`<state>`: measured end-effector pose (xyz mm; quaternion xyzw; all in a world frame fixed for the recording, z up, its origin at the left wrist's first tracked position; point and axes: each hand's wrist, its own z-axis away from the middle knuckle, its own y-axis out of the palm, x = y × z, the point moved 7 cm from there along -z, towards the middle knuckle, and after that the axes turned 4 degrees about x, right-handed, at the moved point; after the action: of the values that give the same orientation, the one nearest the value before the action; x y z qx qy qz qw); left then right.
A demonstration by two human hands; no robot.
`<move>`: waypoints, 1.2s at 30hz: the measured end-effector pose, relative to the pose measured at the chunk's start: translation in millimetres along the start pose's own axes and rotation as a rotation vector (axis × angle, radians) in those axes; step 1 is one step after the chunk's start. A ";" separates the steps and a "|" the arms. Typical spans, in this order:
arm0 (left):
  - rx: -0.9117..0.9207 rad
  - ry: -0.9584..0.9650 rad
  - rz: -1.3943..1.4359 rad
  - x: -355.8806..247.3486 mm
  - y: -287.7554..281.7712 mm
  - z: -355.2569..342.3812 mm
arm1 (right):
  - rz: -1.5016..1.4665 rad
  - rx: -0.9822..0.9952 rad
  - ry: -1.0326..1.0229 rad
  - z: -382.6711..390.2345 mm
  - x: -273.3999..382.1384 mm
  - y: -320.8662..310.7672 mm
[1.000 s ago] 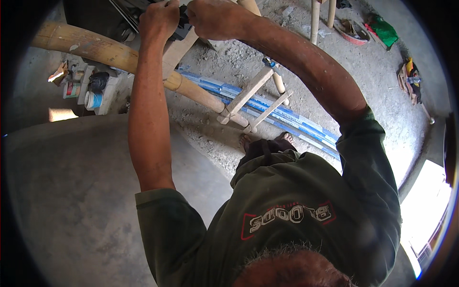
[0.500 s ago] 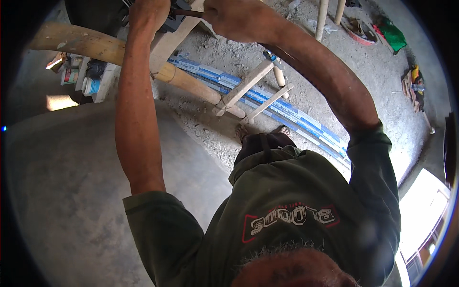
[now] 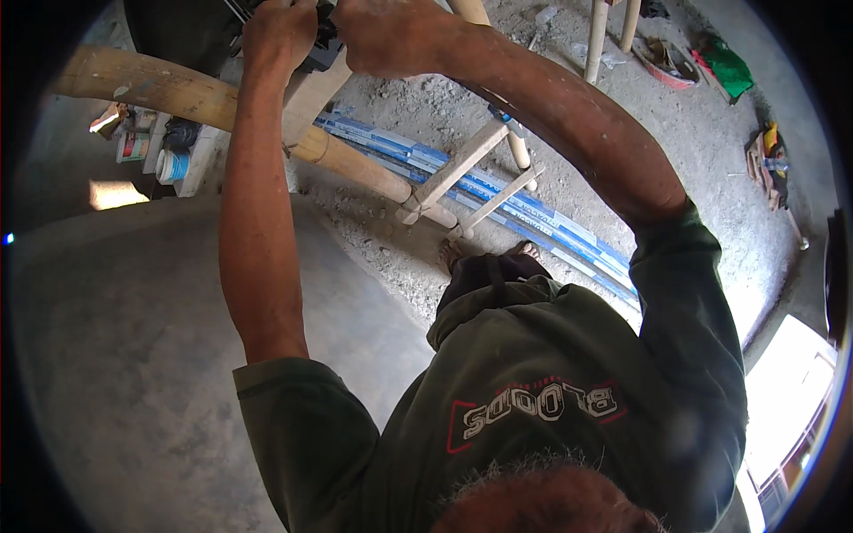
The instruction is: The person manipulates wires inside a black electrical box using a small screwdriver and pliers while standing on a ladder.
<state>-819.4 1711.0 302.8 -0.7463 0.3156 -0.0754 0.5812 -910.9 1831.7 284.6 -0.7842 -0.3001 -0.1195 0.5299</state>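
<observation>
At the top edge, my left hand point(image 3: 277, 35) is closed on or against a dark object point(image 3: 318, 55), apparently black with angular parts; its exact shape is hidden. My right hand point(image 3: 382, 37) is closed just to its right, nearly touching it, and what its fingers hold is hidden. Both arms are stretched forward. Behind my left forearm runs a thick bamboo pole point(image 3: 169, 80), crossed by a pale board point(image 3: 313, 93) just below the dark object. A wooden ladder-like frame point(image 3: 453, 173) stands against the pole lower right, with a small blue-handled item at its top.
Blue-and-white lengths point(image 3: 577, 233) lie on rubble-strewn floor point(image 3: 400, 98) by my feet. Buckets point(image 3: 173, 167) and blocks sit at left beside a smooth curved grey surface point(image 3: 124, 355). Upright poles point(image 3: 597, 40), a green sack point(image 3: 724, 67), a shallow red-rimmed pan point(image 3: 666, 67) and scraps point(image 3: 769, 169) are at right.
Both hands moved apart, my right one showing a thin dark bar at half a second; now the right hand has come back left toward the dark object and the bar is hidden.
</observation>
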 end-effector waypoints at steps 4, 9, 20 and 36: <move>0.088 -0.145 0.178 -17.3 -0.6 6.9 | -0.064 -0.010 0.045 -9.1 -15.7 0.4; 0.029 -0.063 0.059 3.7 -9.3 4.6 | -0.119 0.015 0.017 -11.2 3.3 1.1; -0.002 -0.048 0.126 -13.4 -0.7 1.4 | -0.029 -0.025 0.097 5.7 -26.2 -1.4; -0.021 0.043 0.014 -6.6 -7.8 1.9 | -0.061 -0.114 -0.031 -3.9 -14.6 2.7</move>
<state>-820.7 1717.3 311.0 -0.7482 0.3339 -0.0839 0.5671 -920.4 1822.4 276.7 -0.8053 -0.3246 -0.1403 0.4759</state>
